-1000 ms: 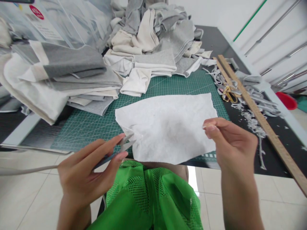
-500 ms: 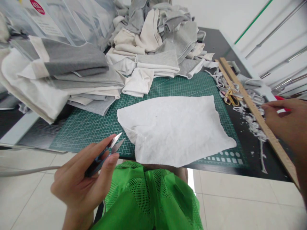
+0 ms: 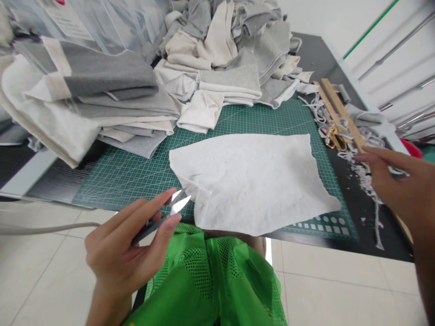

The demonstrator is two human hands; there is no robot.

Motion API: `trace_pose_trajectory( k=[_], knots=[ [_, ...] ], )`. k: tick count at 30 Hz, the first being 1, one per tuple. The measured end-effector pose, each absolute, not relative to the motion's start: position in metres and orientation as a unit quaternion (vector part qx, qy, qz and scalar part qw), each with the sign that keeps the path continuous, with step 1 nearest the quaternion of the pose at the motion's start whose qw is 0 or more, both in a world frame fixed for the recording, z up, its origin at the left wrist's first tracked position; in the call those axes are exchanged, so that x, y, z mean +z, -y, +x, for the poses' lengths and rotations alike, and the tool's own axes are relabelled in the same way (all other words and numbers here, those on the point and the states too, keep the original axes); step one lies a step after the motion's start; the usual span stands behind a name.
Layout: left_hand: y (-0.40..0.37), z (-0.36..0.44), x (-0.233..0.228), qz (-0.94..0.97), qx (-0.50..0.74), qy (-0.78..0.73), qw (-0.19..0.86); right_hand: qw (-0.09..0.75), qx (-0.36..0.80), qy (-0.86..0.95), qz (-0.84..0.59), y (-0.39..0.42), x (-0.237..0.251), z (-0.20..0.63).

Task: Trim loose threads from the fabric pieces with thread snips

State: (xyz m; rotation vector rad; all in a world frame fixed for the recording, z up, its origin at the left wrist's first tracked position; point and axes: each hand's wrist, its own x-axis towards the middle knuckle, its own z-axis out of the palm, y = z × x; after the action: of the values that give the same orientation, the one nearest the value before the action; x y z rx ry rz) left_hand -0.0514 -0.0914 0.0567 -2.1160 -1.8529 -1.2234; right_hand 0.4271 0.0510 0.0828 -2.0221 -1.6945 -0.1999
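My left hand (image 3: 136, 244) grips a pair of thread snips (image 3: 180, 201), their pointed blades apart by the left edge of a white fabric piece (image 3: 258, 181). That piece lies flat on the green cutting mat (image 3: 129, 172), with a small crease near its lower left side. My right hand (image 3: 401, 185) is at the right side, over the wooden ruler (image 3: 353, 127) and the lint. Its fingertips are drawn together, and what they hold, if anything, is not visible.
Folded grey and cream fabric (image 3: 115, 86) is stacked at the left, with a larger fabric heap (image 3: 231, 50) behind. Gold-handled scissors (image 3: 335, 137) lie beside the ruler among cords and white lint (image 3: 365, 181). A clear plastic bin (image 3: 112, 27) stands at the back left.
My left hand has moved right and slightly up, bringing the snips to the fabric's edge. My right hand has shifted slightly left and down over the ruler. The camera view has tilted slightly.
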Motion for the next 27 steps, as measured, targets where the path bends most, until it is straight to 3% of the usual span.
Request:
trace_pose_trajectory(
  k=[4,7,13,27],
  knots=[
    [0.091,-0.054,0.051,-0.722,-0.367,0.581,0.074,0.380,-0.083,0.774,-0.500,-0.003,0.086,0.342],
    [0.090,-0.056,0.047,-0.747,-0.336,0.565,0.098,0.471,0.044,0.745,-0.470,0.025,0.081,0.265],
    [0.089,-0.057,0.051,-0.781,-0.306,0.537,0.089,0.447,0.221,0.764,-0.408,0.039,0.059,0.171],
    [0.089,-0.066,0.048,-0.771,-0.317,0.546,0.083,0.442,0.161,0.807,-0.358,0.034,0.035,0.153]
  ],
)
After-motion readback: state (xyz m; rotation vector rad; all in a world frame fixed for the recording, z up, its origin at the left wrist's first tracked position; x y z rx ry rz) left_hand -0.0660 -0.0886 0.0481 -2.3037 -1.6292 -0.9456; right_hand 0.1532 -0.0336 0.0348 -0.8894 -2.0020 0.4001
